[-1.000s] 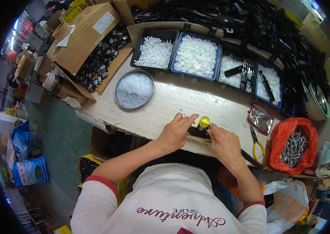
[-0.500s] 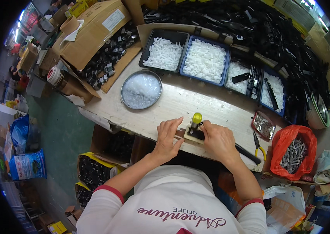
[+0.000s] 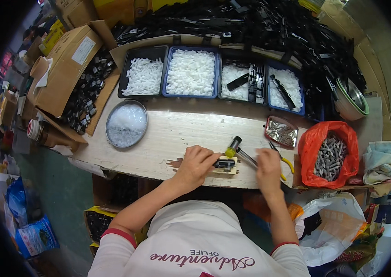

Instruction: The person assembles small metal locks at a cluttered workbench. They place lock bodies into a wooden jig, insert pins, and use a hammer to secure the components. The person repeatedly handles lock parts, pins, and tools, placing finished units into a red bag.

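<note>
My left hand [image 3: 195,167] is closed on a black elongated part [image 3: 224,164], which sits on a small pale wooden block [image 3: 233,170] near the table's front edge. A hammer [image 3: 246,157] with a yellow-and-black head lies slantwise, its head just behind the block and its handle running toward the front right. My right hand [image 3: 268,170] is over the handle side, beside pliers with yellow grips [image 3: 288,167]. Motion smears its fingers, so I cannot tell whether it touches the hammer.
Along the back stand trays of white plastic pieces [image 3: 191,71], two with black parts on top. A round metal dish [image 3: 126,123] is at left. A small red tray of metal pieces [image 3: 281,131] and a red bag of metal parts [image 3: 328,154] stand right. Black parts [image 3: 232,23] heap behind.
The view has swung right. My right hand has left the block and moved right. The hammer's yellow face now points toward the front left, and my left hand has closed on the black part.
</note>
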`<state>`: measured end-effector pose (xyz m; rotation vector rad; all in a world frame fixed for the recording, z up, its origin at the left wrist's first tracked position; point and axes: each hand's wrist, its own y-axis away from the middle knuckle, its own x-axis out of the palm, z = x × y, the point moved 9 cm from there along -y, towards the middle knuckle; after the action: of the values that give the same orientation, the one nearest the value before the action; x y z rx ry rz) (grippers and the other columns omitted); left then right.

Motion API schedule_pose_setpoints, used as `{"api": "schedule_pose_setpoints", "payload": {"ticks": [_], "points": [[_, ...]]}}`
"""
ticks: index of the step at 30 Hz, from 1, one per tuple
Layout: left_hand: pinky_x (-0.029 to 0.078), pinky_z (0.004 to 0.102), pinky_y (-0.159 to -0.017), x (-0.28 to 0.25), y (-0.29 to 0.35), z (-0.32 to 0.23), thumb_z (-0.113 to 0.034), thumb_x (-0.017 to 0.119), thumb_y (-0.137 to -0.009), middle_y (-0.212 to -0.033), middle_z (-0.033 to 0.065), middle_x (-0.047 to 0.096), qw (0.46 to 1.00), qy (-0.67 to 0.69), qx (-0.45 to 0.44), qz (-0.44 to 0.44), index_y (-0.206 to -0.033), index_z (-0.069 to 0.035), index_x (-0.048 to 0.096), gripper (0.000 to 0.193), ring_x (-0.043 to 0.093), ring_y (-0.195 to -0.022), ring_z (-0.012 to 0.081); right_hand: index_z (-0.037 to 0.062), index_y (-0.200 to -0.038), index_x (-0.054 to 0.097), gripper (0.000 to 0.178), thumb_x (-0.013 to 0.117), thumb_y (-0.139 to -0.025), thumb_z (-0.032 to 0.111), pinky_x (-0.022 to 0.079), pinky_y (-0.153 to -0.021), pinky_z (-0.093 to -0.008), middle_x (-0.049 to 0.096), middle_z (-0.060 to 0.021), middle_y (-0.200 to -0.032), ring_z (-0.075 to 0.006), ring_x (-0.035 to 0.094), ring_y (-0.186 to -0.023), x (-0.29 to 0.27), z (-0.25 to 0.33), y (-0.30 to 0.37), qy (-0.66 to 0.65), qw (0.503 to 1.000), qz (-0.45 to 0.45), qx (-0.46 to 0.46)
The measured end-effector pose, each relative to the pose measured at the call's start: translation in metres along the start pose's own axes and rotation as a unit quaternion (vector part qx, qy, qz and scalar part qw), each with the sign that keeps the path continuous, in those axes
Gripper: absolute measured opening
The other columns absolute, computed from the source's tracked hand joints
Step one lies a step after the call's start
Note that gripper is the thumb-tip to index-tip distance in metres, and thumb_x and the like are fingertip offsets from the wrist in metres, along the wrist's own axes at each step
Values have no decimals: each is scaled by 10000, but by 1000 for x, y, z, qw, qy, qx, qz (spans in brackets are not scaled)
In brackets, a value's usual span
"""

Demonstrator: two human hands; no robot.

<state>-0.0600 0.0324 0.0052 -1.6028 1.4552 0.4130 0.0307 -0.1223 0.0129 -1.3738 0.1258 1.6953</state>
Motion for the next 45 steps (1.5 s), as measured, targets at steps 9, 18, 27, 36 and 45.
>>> {"api": "schedule_pose_setpoints", "payload": {"ticks": [9,18,27,36,45], "points": [[528,298,-689,-10,14,49,-57,493,-872,-971,107,552,697,623,-335,-115,-1217,-11,437,353,598,-858,187,29,-775,584,151,627,-654,108,341,-719,-391,548,-110,-853,-265,485,-850,-16,-73,13,191,978,76,30],[529,276,-617,14,34,35,-103,534,-872,-914,103,566,691,634,-343,-58,-1142,2,462,299,611,-779,175,13,-838,554,132,588,-743,99,459,-631,-276,542,-48,-805,-143,563,-761,10,-43,19,-529,761,184,327],[491,229,-548,8,56,39,-148,501,-905,-801,67,569,702,608,-363,-76,-1187,-60,450,300,586,-653,131,8,-1043,419,360,630,-764,94,452,-564,-269,552,-87,-832,-133,542,-732,44,58,14,-378,841,328,207],[468,207,-542,-4,64,38,-156,511,-904,-779,47,567,768,520,-366,-74,-1155,-38,501,278,564,-637,98,-41,-767,531,139,616,-770,68,441,-619,-373,556,-157,-806,-325,541,-719,27,95,-5,-241,949,204,2],[448,170,-501,-16,63,35,-192,576,-865,-753,20,579,804,459,-361,-109,-1137,-13,545,326,519,-580,47,-52,-780,540,179,622,-779,107,443,-688,-383,579,-173,-916,-322,539,-797,35,109,-2,-200,953,220,-52]]}}
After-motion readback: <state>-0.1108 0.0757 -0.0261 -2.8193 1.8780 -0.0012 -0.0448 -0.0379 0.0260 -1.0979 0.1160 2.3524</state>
